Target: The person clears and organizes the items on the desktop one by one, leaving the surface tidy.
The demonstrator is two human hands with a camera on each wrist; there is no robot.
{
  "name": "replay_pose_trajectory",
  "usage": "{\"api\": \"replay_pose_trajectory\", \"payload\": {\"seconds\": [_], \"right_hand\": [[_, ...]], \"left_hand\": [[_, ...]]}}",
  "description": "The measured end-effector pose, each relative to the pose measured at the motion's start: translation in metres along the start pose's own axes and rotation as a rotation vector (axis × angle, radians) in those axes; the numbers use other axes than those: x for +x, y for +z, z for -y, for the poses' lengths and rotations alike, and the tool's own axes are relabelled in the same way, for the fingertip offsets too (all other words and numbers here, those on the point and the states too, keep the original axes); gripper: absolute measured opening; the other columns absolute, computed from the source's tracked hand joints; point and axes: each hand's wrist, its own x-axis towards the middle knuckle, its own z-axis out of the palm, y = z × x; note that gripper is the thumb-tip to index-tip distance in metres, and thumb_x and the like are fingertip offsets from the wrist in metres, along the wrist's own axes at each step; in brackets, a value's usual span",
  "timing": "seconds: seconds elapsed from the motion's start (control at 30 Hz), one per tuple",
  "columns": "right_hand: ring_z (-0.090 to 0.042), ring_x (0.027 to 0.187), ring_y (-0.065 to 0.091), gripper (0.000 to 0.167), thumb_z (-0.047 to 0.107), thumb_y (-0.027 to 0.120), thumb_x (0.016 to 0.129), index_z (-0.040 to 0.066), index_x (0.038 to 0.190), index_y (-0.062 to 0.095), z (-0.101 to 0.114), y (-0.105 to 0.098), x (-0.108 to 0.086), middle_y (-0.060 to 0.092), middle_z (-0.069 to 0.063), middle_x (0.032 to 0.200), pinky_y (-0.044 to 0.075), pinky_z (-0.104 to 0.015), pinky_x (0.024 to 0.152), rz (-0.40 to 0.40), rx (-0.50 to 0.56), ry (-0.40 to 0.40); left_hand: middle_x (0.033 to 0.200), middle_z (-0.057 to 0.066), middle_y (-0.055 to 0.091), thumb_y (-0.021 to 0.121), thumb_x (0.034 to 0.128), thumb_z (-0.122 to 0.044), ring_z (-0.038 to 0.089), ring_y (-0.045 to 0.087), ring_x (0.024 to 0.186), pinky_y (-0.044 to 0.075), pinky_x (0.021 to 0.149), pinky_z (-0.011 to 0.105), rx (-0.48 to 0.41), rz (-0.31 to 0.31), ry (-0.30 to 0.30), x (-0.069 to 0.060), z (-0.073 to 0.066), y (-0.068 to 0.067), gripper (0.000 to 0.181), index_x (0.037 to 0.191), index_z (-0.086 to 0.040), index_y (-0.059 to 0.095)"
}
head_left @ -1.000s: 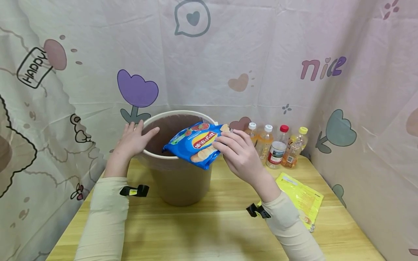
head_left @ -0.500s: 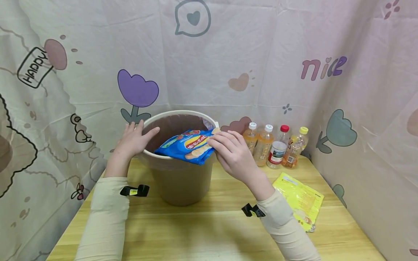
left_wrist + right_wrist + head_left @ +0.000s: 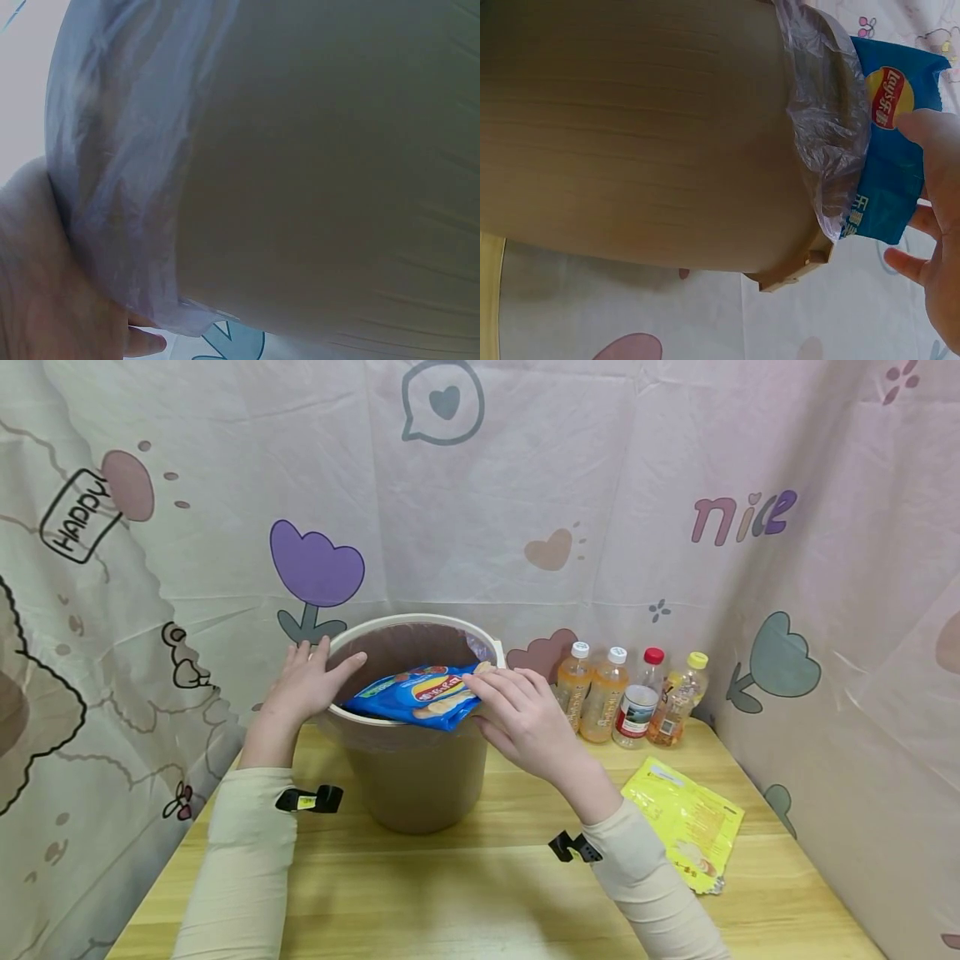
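Note:
A brown bin (image 3: 420,785) with a pale rim and a clear plastic liner (image 3: 142,150) stands on the table. My left hand (image 3: 303,685) rests against the rim's left side, fingers spread; in the left wrist view the hand (image 3: 52,277) touches the liner. My right hand (image 3: 528,722) pinches the right end of a blue chip bag (image 3: 420,695), which lies tilted over the bin's mouth, its near edge across the front rim. In the right wrist view the thumb of the hand (image 3: 945,217) presses on the blue bag (image 3: 896,161).
Two orange-tinted bottles with white caps (image 3: 603,702), a red-capped bottle (image 3: 636,706) and a yellow-capped one (image 3: 678,702) stand at the table's back right. A yellow packet (image 3: 690,827) lies in front of them. A printed curtain (image 3: 465,527) hangs behind and beside the table.
My right hand has moved left and slightly down with the blue bag, which now sits lower and flatter at the bin's mouth. My left hand has stayed in place.

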Motion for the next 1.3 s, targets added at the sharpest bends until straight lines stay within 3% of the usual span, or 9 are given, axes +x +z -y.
{"api": "replay_pose_trajectory", "payload": {"seconds": [0.63, 1.3], "right_hand": [[-0.021, 0.140, 0.044, 0.062, 0.046, 0.055, 0.097, 0.016, 0.149, 0.042, 0.006, 0.004, 0.006, 0.049, -0.005, 0.149, 0.038, -0.046, 0.113, 0.160, -0.029, 0.063], [-0.020, 0.146, 0.035, 0.064, 0.046, 0.055, 0.096, 0.023, 0.152, 0.035, 0.011, 0.008, 0.006, 0.040, -0.003, 0.156, 0.031, -0.049, 0.117, 0.277, -0.048, 0.129]], "left_hand": [[0.158, 0.032, -0.011, 0.019, 0.0892, -0.079, 0.048, -0.019, 0.146, 0.003, 0.109, 0.077, -0.004, 0.017, 0.002, 0.000, 0.000, -0.002, 0.103, 0.156, -0.004, -0.004], [0.159, 0.032, -0.010, 0.020, 0.0888, -0.080, 0.047, -0.017, 0.147, 0.004, 0.110, 0.076, -0.003, -0.002, 0.004, -0.001, 0.000, 0.000, 0.104, 0.156, -0.004, -0.002]]}}
